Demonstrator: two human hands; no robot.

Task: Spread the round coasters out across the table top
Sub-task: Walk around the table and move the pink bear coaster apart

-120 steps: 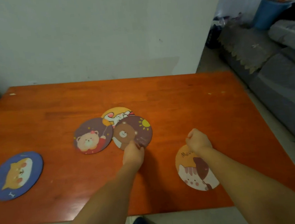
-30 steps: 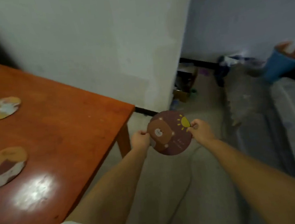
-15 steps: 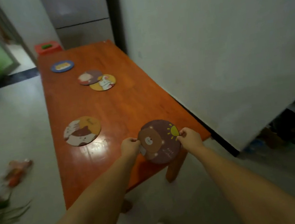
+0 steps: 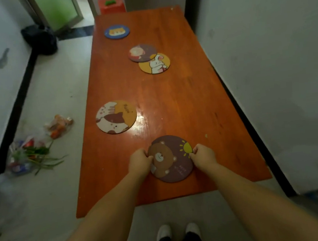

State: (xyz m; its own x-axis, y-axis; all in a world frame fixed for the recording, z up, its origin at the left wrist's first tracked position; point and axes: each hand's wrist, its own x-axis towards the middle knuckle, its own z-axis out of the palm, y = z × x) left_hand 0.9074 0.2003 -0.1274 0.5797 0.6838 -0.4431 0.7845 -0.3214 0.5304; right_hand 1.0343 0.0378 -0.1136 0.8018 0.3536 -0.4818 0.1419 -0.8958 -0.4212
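I stand at the short end of the orange wooden table [image 4: 181, 102]. A brown bear coaster [image 4: 171, 158] sits low over the near end, pinched at its left edge by my left hand [image 4: 139, 163] and at its right edge by my right hand [image 4: 203, 156]. Further along lies a cat coaster [image 4: 116, 116] near the left edge. A yellow rabbit coaster [image 4: 154, 63] touches a dark bear-with-bow coaster [image 4: 142, 53] in the middle. A blue dog coaster [image 4: 116, 32] lies at the far end.
A white wall runs close along the table's right side. On the floor to the left lie plastic bags with vegetables [image 4: 32, 148] and a black bag [image 4: 40, 39]. A red stool [image 4: 111, 5] stands beyond the far end. My feet [image 4: 177, 235] are below the near edge.
I have walked round the table corner with the brown bear coaster held in both hands. It is now over the near end of the table instead of beyond the edge.
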